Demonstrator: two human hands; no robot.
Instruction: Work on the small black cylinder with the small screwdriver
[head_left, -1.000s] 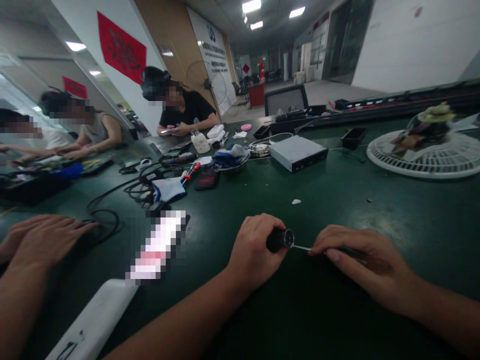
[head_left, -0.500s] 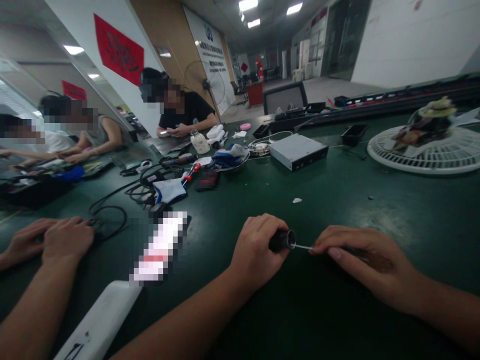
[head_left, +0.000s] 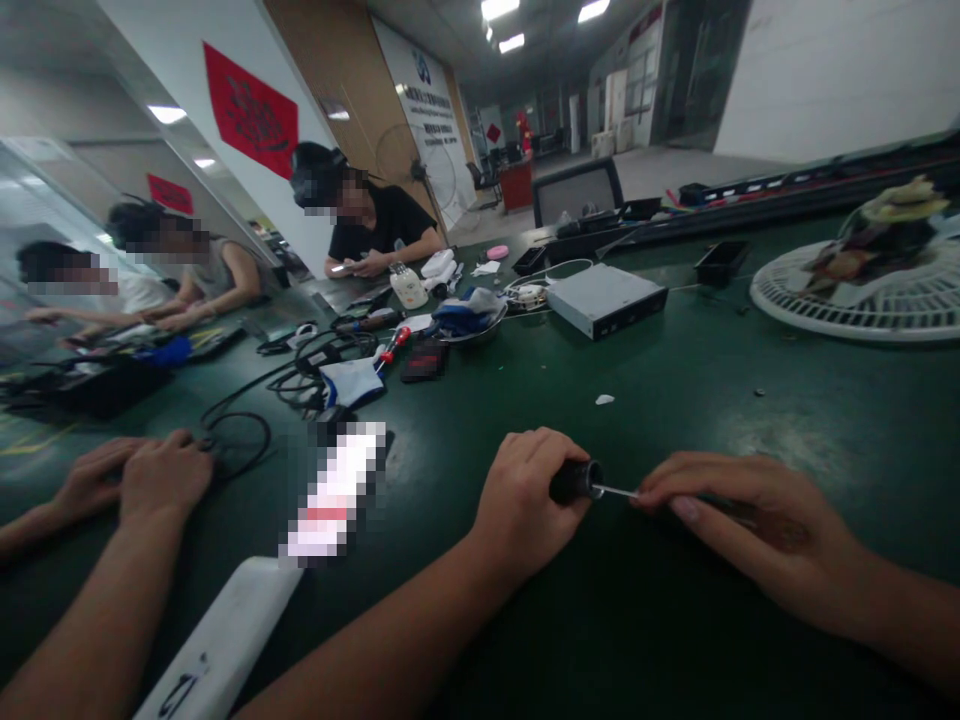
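Head view: we record the person's left hand closed firmly around the black handle of a small screwdriver, lower centre of the frame. Its thin steel shaft runs roughly level toward the right, above the green bench mat. The right hand, lower right, lies curled, its fingertips meeting the far end of the shaft and hiding the tip from us. A dark brownish item shows beneath that hand. We cannot identify it, nor tell whether the hand grips it, the shaft or both. The step in hand, as we judge it, is this two-handed work at the shaft's end.

At lower left, a neighbouring worker's hands rest near a coiled black cable. A pixelated white object lies on the mat left of centre and cannot be made out. Farther up the bench stand a red-handled screwdriver, a metal dish holding blue cloth and a grey metal enclosure. A white fan guard lies at the right edge, and a person in a black shirt sits at upper centre-left.
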